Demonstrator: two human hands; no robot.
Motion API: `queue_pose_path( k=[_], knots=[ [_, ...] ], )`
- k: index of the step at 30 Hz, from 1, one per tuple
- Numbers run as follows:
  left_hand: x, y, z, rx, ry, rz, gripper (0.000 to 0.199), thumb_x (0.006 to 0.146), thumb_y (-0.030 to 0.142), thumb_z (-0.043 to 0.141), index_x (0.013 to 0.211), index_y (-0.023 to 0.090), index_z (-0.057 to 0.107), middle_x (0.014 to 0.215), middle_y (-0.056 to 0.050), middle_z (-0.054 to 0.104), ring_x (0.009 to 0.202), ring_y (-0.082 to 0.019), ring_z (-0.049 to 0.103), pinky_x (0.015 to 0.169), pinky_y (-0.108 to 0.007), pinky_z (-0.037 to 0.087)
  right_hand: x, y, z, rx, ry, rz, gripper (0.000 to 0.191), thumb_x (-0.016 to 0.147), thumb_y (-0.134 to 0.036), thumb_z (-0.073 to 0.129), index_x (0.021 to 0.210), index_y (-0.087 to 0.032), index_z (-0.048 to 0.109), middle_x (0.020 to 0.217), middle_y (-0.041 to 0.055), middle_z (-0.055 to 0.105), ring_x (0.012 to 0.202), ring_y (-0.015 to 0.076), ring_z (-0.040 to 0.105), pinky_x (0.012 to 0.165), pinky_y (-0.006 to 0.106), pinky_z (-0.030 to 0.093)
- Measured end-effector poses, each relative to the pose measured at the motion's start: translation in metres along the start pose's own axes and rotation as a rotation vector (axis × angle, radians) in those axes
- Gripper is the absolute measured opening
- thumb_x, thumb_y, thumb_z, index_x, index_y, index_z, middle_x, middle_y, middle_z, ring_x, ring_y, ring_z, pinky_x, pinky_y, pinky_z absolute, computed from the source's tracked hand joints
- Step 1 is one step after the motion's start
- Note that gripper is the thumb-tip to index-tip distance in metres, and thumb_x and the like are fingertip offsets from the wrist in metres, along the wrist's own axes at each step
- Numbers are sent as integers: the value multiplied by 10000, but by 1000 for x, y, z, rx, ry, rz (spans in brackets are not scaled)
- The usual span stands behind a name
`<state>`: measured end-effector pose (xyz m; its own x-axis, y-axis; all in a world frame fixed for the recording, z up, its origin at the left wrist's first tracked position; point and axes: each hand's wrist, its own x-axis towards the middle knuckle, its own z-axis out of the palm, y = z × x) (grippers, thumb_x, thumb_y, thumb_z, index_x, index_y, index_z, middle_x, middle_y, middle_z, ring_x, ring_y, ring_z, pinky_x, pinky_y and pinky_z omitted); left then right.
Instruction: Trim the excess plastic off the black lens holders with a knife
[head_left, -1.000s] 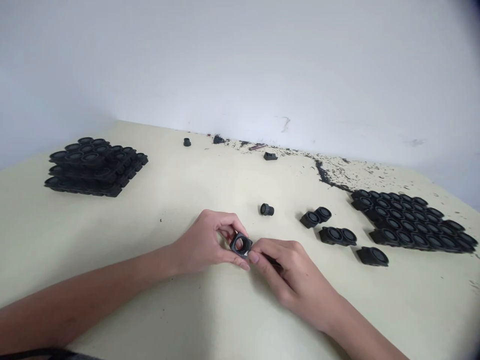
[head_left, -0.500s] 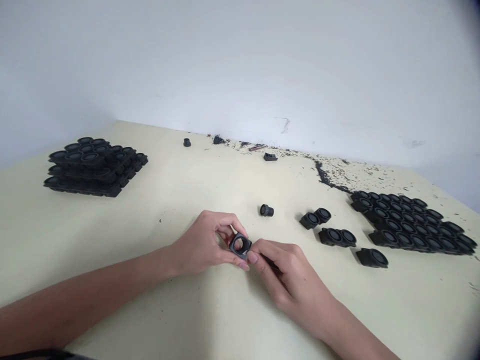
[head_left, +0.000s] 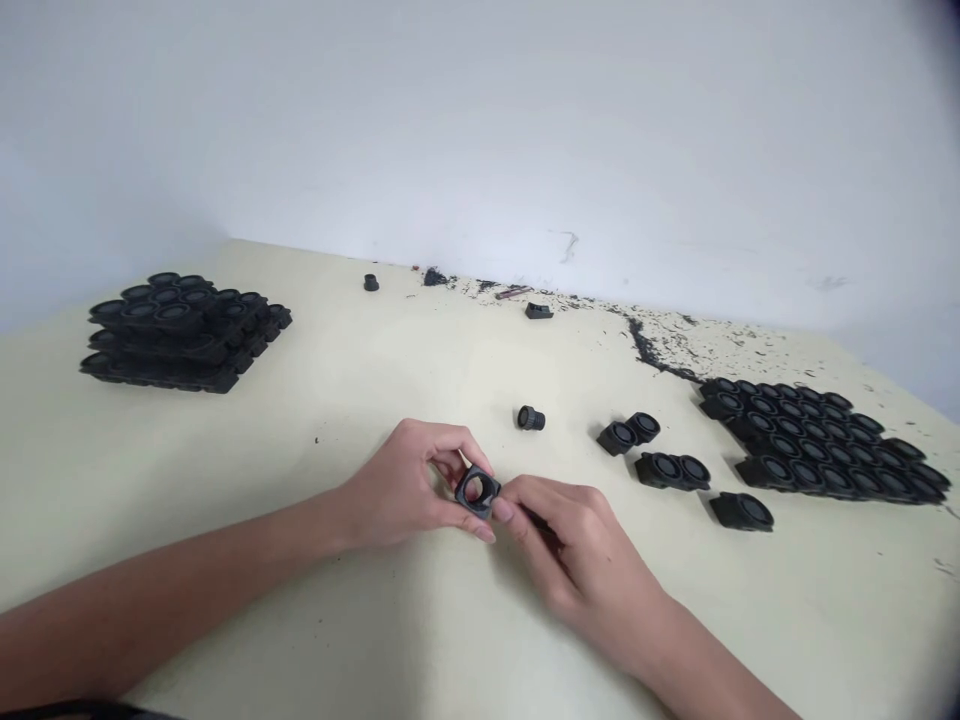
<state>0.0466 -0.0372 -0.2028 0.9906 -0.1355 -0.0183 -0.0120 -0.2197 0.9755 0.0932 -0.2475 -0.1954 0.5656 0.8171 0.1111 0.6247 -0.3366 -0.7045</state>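
- The black housing (head_left: pixel 465 504), a squarish block with a round hole through it, sits above the near middle of the pale table (head_left: pixel 360 380), hole turned up toward the viewer; it looks like moulded plastic, so likely light and stiff, not easily crushed.
- The left hand (head_left: pixel 416 485) has it clamped between thumb and fingers, on opposite outer sides; that seems the sound place to hold, as the hole stays uncovered.
- The right hand (head_left: pixel 581 540) is pinched together around a slim dark tool (head_left: pixel 547 530), fingertips touching or just beside the housing's right edge; its tip is mostly hidden, so I cannot tell its exact kind.
- The faces look smooth and may slip a little under sideways push; the thin rim is probably the weakest part; a firm hold on the thicker corners should suit it better.
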Motion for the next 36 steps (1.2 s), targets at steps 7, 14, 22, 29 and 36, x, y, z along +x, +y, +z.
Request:
queue_pose_path(
  k=[7,14,22,29,36],
  knots=[
    [1,2,-1,-10,33,-26,435,593,335,919,894,154,663,785,-3,657,727,-110,600,733,-259,506,1,4,1,-255,326,2,199,1000,-246,447,892,-166,594,656,-19,510,527,63,358,519,237,271],
    [2,3,-3,-21,62,-90,430,659,315,884,1001,192,655,871,6,648,766,-86,599,702,-209,487,1,3,-4,-193,375,50,199,1003,-260,464,880,-173,595,639,-25,506,530,58,384,530,222,289],
    [1,3,-6,-2,59,19,354,729,279,830,1039,199,678,995,-14,645,841,-93,617,805,-224,530,2,2,-7,-104,286,161,286,1015,-342,432,846,-171,587,621,-24,490,529,65,375,524,243,269],
    [0,7,-2,-38,100,-39,316,816,219,730,1128,217,682,1006,-11,701,910,-123,685,907,-257,557,2,2,-8,-42,263,214,287,1002,-369,453,838,-175,587,598,-35,475,521,62,369,516,243,272],
    [-3,3,3,-30,129,-38,356,730,292,834,1028,192,668,1041,-17,724,866,-116,698,839,-237,585,2,-1,-8,24,192,123,219,987,-317,477,865,-180,597,663,-32,533,566,61,422,530,238,301]
  ],
)
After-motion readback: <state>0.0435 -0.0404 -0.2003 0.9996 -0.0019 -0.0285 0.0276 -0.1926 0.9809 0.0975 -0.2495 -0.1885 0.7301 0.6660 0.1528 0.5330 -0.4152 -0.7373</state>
